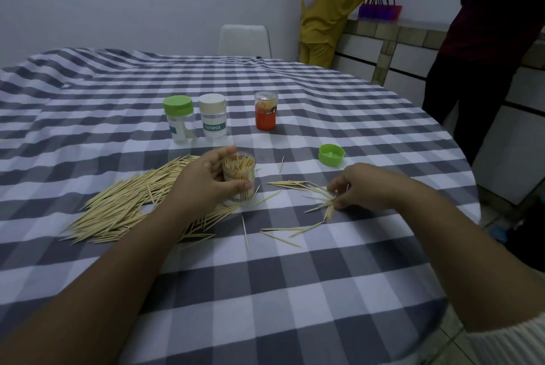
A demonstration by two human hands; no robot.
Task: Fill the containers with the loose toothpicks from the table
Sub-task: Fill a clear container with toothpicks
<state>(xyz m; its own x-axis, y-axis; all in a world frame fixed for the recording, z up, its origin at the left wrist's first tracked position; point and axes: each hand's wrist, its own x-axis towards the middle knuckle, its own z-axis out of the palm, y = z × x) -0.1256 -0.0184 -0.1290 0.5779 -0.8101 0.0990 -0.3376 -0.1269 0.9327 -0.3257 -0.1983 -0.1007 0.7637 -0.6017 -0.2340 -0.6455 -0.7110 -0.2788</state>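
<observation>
one hand holds the jar, the other picks up sticks

the left hand [211,180] is wrapped around the open jar [239,177] with its fingers curled, keeping it upright on the checked cloth [295,291] so it will not tip; the jar looks nearly full of sticks already. the right hand [364,187] is down on the small scatter of toothpicks [309,199], its fingertips pressed together and pinching a few — probably to gather a bunch for the jar. the big pile [124,202] lies just left of the jar, touching the left wrist (lots still to do). the green lid [331,154] sits upside down nearby, off so the top stays open; three other jars [212,118] wait behind — all capped, it seems.
</observation>
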